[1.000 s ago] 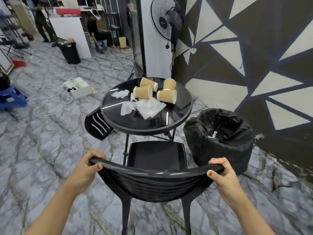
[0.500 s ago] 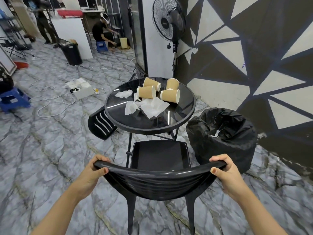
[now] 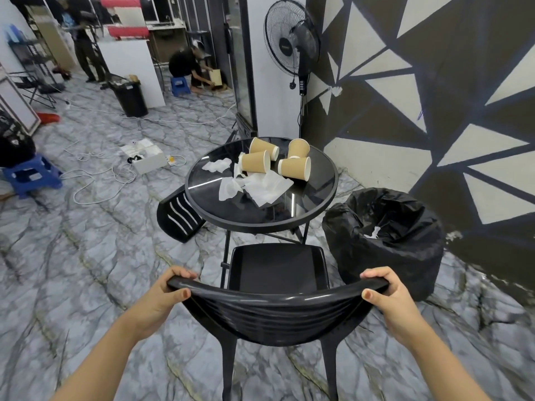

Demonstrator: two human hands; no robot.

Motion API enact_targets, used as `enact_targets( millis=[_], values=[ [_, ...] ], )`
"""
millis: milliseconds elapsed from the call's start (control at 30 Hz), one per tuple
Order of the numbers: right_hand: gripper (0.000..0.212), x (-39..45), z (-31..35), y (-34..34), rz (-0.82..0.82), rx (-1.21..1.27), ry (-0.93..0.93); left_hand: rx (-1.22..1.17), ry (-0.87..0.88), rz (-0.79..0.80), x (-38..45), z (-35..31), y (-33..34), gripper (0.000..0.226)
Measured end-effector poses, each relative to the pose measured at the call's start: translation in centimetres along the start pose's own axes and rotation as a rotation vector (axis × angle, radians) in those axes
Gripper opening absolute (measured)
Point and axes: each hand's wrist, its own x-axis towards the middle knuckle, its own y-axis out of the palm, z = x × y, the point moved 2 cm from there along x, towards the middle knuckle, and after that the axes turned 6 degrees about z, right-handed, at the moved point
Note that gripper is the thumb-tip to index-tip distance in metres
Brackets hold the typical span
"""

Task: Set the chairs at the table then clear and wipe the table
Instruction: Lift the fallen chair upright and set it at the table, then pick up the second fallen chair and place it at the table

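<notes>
Closer to the table (image 3: pixel 324 209) now, the chair (image 3: pixel 275 311) stays gripped by both hands' curled fingers (image 3: pixel 373 274).

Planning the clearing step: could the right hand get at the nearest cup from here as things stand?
Probably not yet. The right hand grips the chair back, as does the left hand, and the chair's seat stands between the person and the table. The nearest cup lies on its side beyond the tissues.

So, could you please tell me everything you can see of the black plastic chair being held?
The black plastic chair looks glossy, with a curved ribbed backrest, square seat and slim legs. It stands upright on the grey marbled floor, facing the round black table. The left hand and right hand grip the backrest's two ends.
</notes>
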Motion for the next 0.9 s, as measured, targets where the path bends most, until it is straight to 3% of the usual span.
enact_targets(
  millis=[67,167,233,267,367,433,500,567,667,900],
  values=[
    [0.032,-0.1,0.2,0.0,0.01,-0.011,0.031,0.011,-0.015,-0.006,-0.2,-0.1,0.1,0.082],
    [0.064,-0.3,0.6,-0.7,0.068,-0.054,0.091,0.062,-0.049,-0.021,-0.6,-0.4,0.1,0.092],
    [0.071,-0.5,1.5,-1.2,0.086,-0.063,0.112,0.093,-0.077,-0.017,-1.0,-0.8,0.2,0.098],
    [0.064,-0.5,2.0,-1.5,0.077,-0.08,0.131,0.11,-0.09,-0.015,-1.3,-1.1,0.4,0.1],
    [0.015,0.5,3.1,-2.1,-0.064,-0.25,0.155,0.139,-0.12,-0.036,-2.1,-2.2,1.0,0.087],
    [0.015,2.0,3.9,-1.1,-0.063,-0.38,0.136,0.21,-0.122,-0.094,-2.3,-2.8,1.4,0.055],
    [0.021,3.6,4.8,1.5,0.026,-0.559,0.108,0.355,-0.108,-0.156,-2.6,-3.2,1.3,0.034],
    [0.023,5.0,6.0,5.5,0.159,-0.734,0.064,0.459,-0.096,-0.198,-3.1,-3.6,0.8,0.03],
    [0.04,6.4,7.8,13.1,0.339,-0.975,-0.077,0.632,-0.115,-0.319,-4.8,-4.3,-0.7,0.043],
    [0.053,4.6,7.1,32.8,0.756,-1.198,-0.312,0.886,-0.219,-0.464,-10.9,-5.1,-6.4,0.054]
  ],
)
